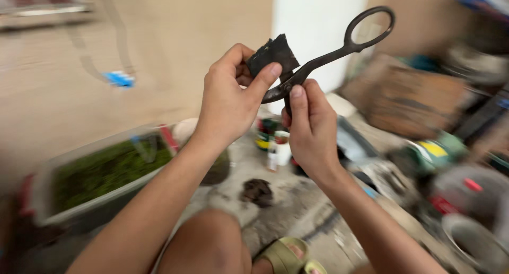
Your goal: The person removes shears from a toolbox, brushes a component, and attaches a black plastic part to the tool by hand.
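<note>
A clear plastic tub (47, 200) of green moss-like stuff sits low at the left, on a grey concrete floor (297, 210). Clutter lies blurred along the right side, too smeared to name. In front of it all, held up at chest height, is a big pair of dark metal scissors (328, 54), one loop handle pointing up and to the right. The right hand (310, 131) is closed round the lower part of the scissors, thumb lying along the metal near the pivot. The left hand (228, 102) pinches a small ragged black scrap (273, 54) between thumb and curled fingers, right against the blades. Down on the floor between the forearms lies a small dark clump (258, 192), and a green sandal (286, 255) shows at the bottom edge.
</note>
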